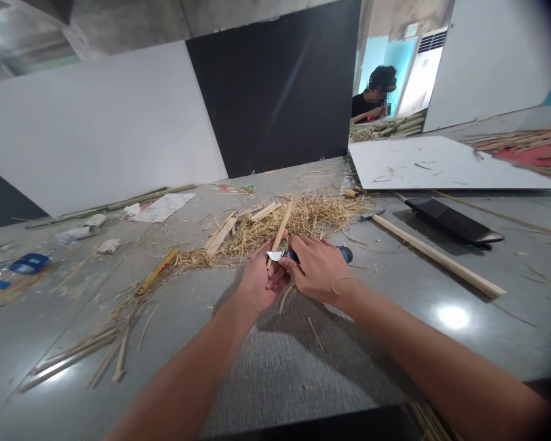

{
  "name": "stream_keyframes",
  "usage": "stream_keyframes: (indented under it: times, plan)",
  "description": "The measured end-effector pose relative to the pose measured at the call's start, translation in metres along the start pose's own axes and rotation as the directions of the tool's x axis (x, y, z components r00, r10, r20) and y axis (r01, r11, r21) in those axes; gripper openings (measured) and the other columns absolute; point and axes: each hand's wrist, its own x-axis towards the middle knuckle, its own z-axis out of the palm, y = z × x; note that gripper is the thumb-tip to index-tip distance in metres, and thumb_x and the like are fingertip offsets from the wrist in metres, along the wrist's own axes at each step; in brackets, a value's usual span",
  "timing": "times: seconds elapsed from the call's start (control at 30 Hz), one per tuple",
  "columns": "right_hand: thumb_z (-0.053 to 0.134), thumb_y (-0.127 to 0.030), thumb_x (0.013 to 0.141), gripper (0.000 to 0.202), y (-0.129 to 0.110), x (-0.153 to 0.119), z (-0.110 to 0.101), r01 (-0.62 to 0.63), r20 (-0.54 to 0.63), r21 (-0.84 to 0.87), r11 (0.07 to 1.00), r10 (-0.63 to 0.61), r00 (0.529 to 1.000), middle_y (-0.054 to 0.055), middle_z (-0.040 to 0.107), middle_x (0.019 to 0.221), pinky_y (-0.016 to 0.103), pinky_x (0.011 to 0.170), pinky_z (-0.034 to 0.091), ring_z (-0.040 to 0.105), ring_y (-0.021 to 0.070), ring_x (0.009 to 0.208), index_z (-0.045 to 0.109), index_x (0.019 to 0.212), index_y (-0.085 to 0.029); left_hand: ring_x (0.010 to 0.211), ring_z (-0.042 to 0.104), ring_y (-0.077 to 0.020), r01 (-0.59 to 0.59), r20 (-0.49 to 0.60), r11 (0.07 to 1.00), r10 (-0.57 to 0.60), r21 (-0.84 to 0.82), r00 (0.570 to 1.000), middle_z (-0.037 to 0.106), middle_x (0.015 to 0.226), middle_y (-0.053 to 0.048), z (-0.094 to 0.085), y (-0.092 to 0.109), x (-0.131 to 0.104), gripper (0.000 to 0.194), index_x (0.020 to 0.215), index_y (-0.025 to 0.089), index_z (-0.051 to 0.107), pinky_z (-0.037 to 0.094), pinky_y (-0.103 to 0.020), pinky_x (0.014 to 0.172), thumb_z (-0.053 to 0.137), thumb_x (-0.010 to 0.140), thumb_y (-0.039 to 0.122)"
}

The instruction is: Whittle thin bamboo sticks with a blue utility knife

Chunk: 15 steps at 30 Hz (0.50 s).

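Observation:
In the middle of the head view, my left hand (259,278) is closed around the lower end of a pale wooden strip (282,228), which tilts up and away. My right hand (319,266) is wrapped round the blue and black handle of a utility knife (346,254). Its bare blade lies across the strip, just above my left hand; whether it bites into the wood I cannot tell. Beyond both hands spreads a heap of straw-coloured shavings (303,214), with several short wood pieces (223,236) on its left side.
A yellow tool (158,269) and thin loose strips (73,361) lie to the left, near a blue-capped plastic bottle (30,263). On the right are a long-handled blade tool (441,257), a black sheath-like object (450,220) and a white board (404,165). A person (374,98) sits beyond the partition.

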Motion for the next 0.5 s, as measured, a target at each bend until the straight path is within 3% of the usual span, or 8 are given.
stream_keyframes:
  times: [0.13,0.33,0.5]
  plan:
    - [0.043,-0.039,0.093,0.025,-0.0012,0.0009,0.0002,-0.019,-0.018,-0.014,1.000,0.018,1.000,0.010,0.066,0.094,0.037,0.076,0.036,0.059,0.0264,0.092,0.053,0.099,-0.017,0.025,0.026,-0.0038,0.052,-0.021,0.998,-0.053,-0.045,0.998,0.036,0.036,0.007,0.0001,-0.0001,0.0028,0.023,0.067,0.016,0.059,0.022,-0.016,0.031,0.050,0.086,0.024]
    - [0.044,-0.040,0.092,0.027,-0.0006,0.0020,-0.0003,-0.014,0.007,-0.014,1.000,0.014,1.000,0.011,0.067,0.099,0.038,0.080,0.035,0.058,0.0273,0.097,0.055,0.104,-0.017,0.024,0.022,-0.0037,0.089,-0.056,0.992,-0.094,-0.087,0.994,0.030,0.034,0.008,0.0022,0.0028,0.0014,0.026,0.065,0.015,0.058,0.015,-0.017,0.030,0.045,0.088,0.019]
    - [0.043,-0.039,0.092,0.031,0.0005,0.0028,0.0001,-0.010,-0.003,-0.028,1.000,0.009,1.000,0.011,0.067,0.097,0.038,0.079,0.035,0.059,0.0276,0.095,0.054,0.111,-0.017,0.024,0.021,-0.0042,0.102,-0.050,0.990,-0.107,-0.097,0.993,0.028,0.035,0.007,0.0011,0.0040,0.0015,0.034,0.053,0.016,0.047,0.017,-0.018,0.029,0.045,0.086,0.018]
